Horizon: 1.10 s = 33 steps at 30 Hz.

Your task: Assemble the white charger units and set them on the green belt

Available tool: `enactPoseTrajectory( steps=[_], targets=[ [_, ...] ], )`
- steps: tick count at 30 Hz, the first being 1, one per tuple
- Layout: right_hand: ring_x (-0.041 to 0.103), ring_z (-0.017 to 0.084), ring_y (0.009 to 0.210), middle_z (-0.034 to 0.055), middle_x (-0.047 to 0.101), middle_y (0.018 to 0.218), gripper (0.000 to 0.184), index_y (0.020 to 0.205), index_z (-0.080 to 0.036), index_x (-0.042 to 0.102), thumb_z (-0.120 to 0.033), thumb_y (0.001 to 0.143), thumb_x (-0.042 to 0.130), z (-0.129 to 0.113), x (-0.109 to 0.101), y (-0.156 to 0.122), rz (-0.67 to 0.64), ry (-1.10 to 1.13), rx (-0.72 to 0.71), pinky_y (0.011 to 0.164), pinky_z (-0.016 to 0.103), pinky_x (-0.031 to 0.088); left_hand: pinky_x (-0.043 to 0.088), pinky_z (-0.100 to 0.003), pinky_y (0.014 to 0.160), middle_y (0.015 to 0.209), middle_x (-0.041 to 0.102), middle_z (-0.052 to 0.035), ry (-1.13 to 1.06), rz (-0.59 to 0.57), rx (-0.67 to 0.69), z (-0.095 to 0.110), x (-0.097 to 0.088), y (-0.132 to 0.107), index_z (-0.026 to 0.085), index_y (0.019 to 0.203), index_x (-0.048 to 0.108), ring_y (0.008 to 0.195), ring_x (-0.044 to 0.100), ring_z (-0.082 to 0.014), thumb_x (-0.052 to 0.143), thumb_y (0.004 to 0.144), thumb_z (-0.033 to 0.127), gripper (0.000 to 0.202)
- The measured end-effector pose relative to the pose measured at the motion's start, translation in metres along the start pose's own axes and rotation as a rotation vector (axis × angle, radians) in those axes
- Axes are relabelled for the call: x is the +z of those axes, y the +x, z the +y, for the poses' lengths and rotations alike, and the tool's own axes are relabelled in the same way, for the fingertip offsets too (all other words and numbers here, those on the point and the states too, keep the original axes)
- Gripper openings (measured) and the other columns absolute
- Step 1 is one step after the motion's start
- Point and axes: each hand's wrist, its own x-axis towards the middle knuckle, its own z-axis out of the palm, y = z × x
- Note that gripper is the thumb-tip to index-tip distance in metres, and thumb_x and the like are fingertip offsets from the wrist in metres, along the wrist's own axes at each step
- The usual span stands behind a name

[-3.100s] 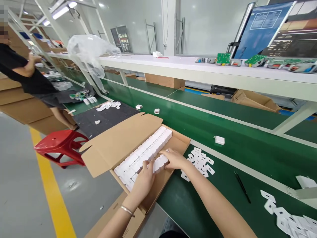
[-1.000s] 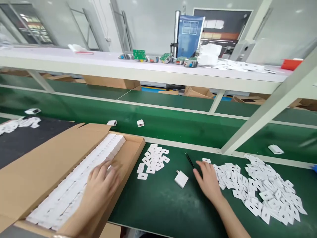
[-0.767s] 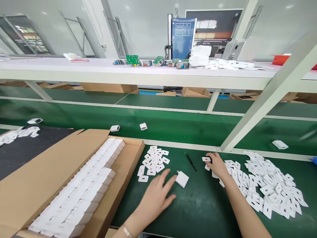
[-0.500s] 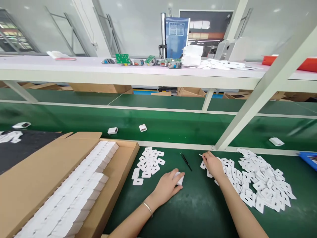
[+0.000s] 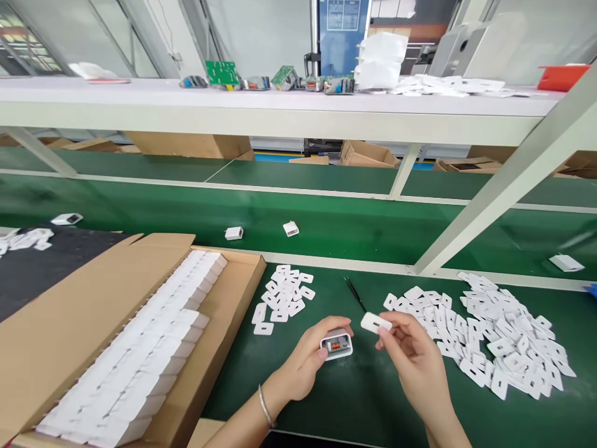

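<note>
Between the fingers and thumb of my left hand (image 5: 305, 358) is a white charger housing (image 5: 344, 353), its open end facing me with grey and orange parts inside. To its right, my right hand (image 5: 410, 358) pinches a white end cover (image 5: 374, 322) with a small slot. The cover and the housing are apart. Black tweezers (image 5: 354, 292) lie on the green table just behind the cover. A small group of loose covers (image 5: 284, 298) lies left of the tweezers, and a large pile of covers (image 5: 508, 336) spreads out on the right.
At left, a cardboard box (image 5: 252, 292) holds rows of white housings (image 5: 153, 348). Several white housings ride the green conveyor belt (image 5: 186, 208) behind the table. A slanted white post (image 5: 494, 193) rises at right to a shelf (image 5: 280, 115) carrying circuit boards (image 5: 222, 73).
My right hand has come from the pile toward the middle with a cover. My left hand has lifted and turned the housing, so its open end shows. The camera view has shifted.
</note>
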Motion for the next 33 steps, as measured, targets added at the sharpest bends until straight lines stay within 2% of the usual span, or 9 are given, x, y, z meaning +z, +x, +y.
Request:
enactPoseTrajectory(
  steps=[3, 8, 15, 17, 22, 26, 28, 31, 33],
  targets=[
    [0.066, 0.019, 0.061, 0.0013, 0.066, 0.075, 0.021, 0.104, -0.031, 0.076, -0.049, 0.094, 0.069, -0.009, 0.008, -0.009, -0.015, 0.034, 0.021, 0.058, 0.031, 0.06, 0.051, -0.037, 0.088, 0.123, 0.067, -0.0108, 0.052, 0.027, 0.028, 0.005, 0.001, -0.003, 0.027, 0.144, 0.054, 0.1, 0.064, -0.0264, 0.032, 0.105, 0.066, 0.06],
    [0.062, 0.018, 0.06, 0.0028, 0.065, 0.079, 0.021, 0.103, -0.034, 0.078, -0.05, 0.095, 0.067, -0.017, 0.013, -0.012, -0.038, 0.028, 0.02, 0.055, 0.031, 0.059, 0.05, -0.037, 0.088, 0.121, 0.067, -0.01, 0.125, 0.056, 0.04, 0.01, 0.001, -0.007, 0.028, 0.144, 0.053, 0.1, 0.065, -0.0259, 0.03, 0.107, 0.061, 0.055],
    [0.064, 0.019, 0.061, 0.0034, 0.068, 0.081, 0.022, 0.109, -0.032, 0.074, -0.047, 0.094, 0.071, -0.016, 0.02, -0.03, -0.015, 0.025, 0.026, 0.054, 0.029, 0.057, 0.052, -0.038, 0.086, 0.117, 0.069, -0.0106, -0.077, 0.092, 0.048, 0.006, 0.004, -0.013, 0.023, 0.136, 0.059, 0.098, 0.066, -0.0271, 0.033, 0.104, 0.065, 0.059],
    [0.064, 0.019, 0.062, 0.0035, 0.068, 0.08, 0.021, 0.107, -0.031, 0.073, -0.047, 0.094, 0.071, -0.017, 0.024, -0.031, -0.029, 0.037, 0.033, 0.054, 0.029, 0.057, 0.052, -0.038, 0.086, 0.117, 0.07, -0.011, -0.077, 0.106, 0.059, 0.004, 0.006, -0.014, 0.022, 0.134, 0.06, 0.098, 0.067, -0.0273, 0.033, 0.103, 0.065, 0.06],
    [0.065, 0.019, 0.071, 0.0042, 0.067, 0.082, 0.02, 0.101, -0.025, 0.072, -0.043, 0.097, 0.068, -0.017, 0.037, -0.026, -0.155, 0.034, 0.059, 0.064, 0.028, 0.057, 0.051, -0.04, 0.094, 0.124, 0.068, -0.011, 0.118, 0.133, 0.063, 0.003, 0.01, -0.011, 0.023, 0.14, 0.056, 0.107, 0.065, -0.0272, 0.028, 0.108, 0.058, 0.055],
    [0.061, 0.017, 0.073, 0.004, 0.063, 0.087, 0.018, 0.101, -0.024, 0.072, -0.04, 0.099, 0.065, -0.008, 0.046, -0.025, -0.138, 0.048, 0.039, 0.066, 0.028, 0.055, 0.05, -0.038, 0.094, 0.127, 0.067, -0.0113, 0.304, 0.151, 0.06, 0.003, 0.013, -0.007, 0.023, 0.138, 0.055, 0.109, 0.065, -0.0261, 0.033, 0.11, 0.047, 0.042],
    [0.059, 0.017, 0.073, 0.0043, 0.06, 0.092, 0.017, 0.099, -0.024, 0.072, -0.04, 0.099, 0.065, -0.002, 0.048, -0.025, -0.124, 0.051, 0.025, 0.065, 0.028, 0.054, 0.05, -0.037, 0.092, 0.125, 0.067, -0.0108, 0.325, 0.156, 0.048, 0.003, 0.014, -0.006, 0.023, 0.135, 0.056, 0.107, 0.065, -0.0252, 0.035, 0.111, 0.043, 0.038],
    [0.056, 0.015, 0.07, 0.0021, 0.055, 0.094, 0.023, 0.111, -0.026, 0.069, -0.044, 0.096, 0.068, 0.006, 0.05, -0.022, -0.127, 0.064, 0.078, 0.063, 0.028, 0.052, 0.05, -0.038, 0.093, 0.119, 0.067, -0.0094, 0.239, 0.151, 0.031, 0.002, 0.016, -0.006, 0.024, 0.133, 0.057, 0.107, 0.064, -0.0251, 0.033, 0.111, 0.045, 0.039],
    [0.055, 0.015, 0.069, 0.0002, 0.054, 0.091, 0.034, 0.123, -0.027, 0.063, -0.05, 0.098, 0.065, 0.012, 0.052, -0.019, -0.2, 0.128, 0.16, 0.062, 0.027, 0.051, 0.051, -0.04, 0.095, 0.122, 0.063, -0.0101, 0.153, 0.154, 0.014, -0.001, 0.018, -0.007, 0.025, 0.132, 0.057, 0.108, 0.063, -0.0258, 0.032, 0.11, 0.049, 0.041]
  ],
)
